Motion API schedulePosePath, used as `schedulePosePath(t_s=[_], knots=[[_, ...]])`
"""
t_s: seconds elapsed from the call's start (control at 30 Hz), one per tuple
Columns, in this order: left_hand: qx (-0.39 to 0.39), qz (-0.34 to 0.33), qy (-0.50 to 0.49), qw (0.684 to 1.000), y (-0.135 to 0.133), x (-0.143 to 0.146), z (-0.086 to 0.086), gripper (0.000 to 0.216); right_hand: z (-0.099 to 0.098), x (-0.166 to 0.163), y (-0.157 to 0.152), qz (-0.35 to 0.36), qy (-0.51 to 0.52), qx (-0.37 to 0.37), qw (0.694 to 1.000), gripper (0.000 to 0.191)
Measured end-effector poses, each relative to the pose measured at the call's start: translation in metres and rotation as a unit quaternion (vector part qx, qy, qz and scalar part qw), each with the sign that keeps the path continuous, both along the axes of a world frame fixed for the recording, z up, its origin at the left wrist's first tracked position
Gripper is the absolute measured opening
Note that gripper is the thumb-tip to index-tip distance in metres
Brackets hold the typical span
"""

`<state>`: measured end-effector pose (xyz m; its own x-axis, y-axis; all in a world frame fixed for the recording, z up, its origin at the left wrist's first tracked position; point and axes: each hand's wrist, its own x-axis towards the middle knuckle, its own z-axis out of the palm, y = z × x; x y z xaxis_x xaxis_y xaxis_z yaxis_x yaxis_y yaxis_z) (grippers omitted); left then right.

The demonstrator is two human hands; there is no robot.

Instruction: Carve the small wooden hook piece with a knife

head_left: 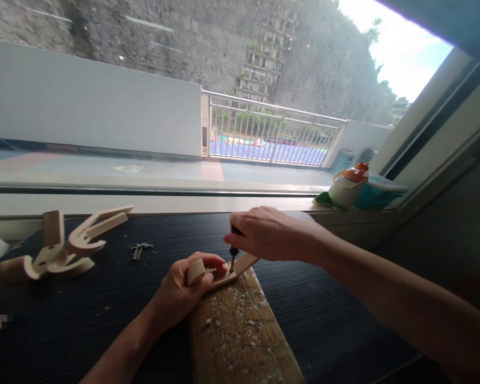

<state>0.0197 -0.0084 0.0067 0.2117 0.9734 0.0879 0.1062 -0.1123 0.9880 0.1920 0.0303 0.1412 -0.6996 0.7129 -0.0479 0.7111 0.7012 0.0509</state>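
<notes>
My left hand [186, 282] is closed around one end of a curved, light-coloured wooden piece [245, 264] and presses it on the far end of a thick wooden block [240, 333]. Between its fingers, a rounded wooden end sticks up, with small metal bits that look like screws beside it. My right hand [270, 234] grips the black handle of a screwdriver [233, 250] from above. The screwdriver stands nearly upright, its tip down on the curved piece close to my left fingertips. Whether a screw sits under the tip is hard to make out.
Several curved wooden pieces [78, 242] lie in a pile on the dark tabletop [144, 304] at left. A small heap of screws [140, 248] is beside them. On the windowsill at right stand a white bottle with an orange top [348, 186] and a teal tub [378, 192].
</notes>
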Motion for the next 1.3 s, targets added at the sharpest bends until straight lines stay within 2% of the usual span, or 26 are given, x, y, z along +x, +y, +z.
schedulePosePath(t_s=[0.1, 0.2, 0.3, 0.37, 0.47, 0.53, 0.73, 0.97, 1.17, 1.3], knots=[[-0.002, 0.0, -0.003, 1.0, -0.001, 0.001, 0.001, 0.02, 0.003, -0.001, -0.002, -0.015, -0.02, 0.021, 0.999, 0.039], [-0.01, 0.003, 0.001, 1.0, -0.001, 0.001, 0.002, 0.021, 0.016, 0.003, -0.004, 0.01, -0.028, 0.026, 0.999, 0.037], [-0.017, 0.002, 0.004, 1.0, -0.002, 0.002, 0.004, 0.021, 0.029, 0.006, -0.007, 0.065, -0.024, -0.003, 0.998, 0.023], [-0.018, 0.006, 0.006, 1.0, -0.002, 0.002, 0.004, 0.022, 0.032, 0.005, -0.008, 0.086, -0.058, -0.043, 0.994, 0.019], [-0.012, 0.015, 0.001, 1.0, -0.002, 0.002, 0.004, 0.021, 0.028, 0.001, -0.006, 0.088, -0.103, -0.082, 0.987, 0.019], [-0.012, 0.008, 0.001, 1.0, -0.001, 0.002, 0.005, 0.02, 0.022, 0.001, -0.003, 0.09, -0.097, -0.087, 0.987, 0.021], [-0.007, 0.022, 0.022, 0.999, 0.0, 0.003, 0.006, 0.021, 0.014, 0.008, 0.002, 0.092, -0.05, -0.083, 0.991, 0.023], [-0.008, 0.032, 0.005, 0.999, -0.003, 0.005, 0.006, 0.021, 0.017, 0.004, 0.001, 0.032, -0.104, -0.049, 0.993, 0.032], [-0.024, 0.013, -0.002, 1.0, -0.002, 0.002, 0.004, 0.023, 0.028, 0.003, 0.001, 0.104, -0.106, -0.041, 0.988, 0.02], [-0.018, 0.025, -0.006, 0.999, -0.002, 0.003, 0.003, 0.022, 0.031, -0.004, 0.0, 0.116, -0.152, -0.059, 0.98, 0.018]])
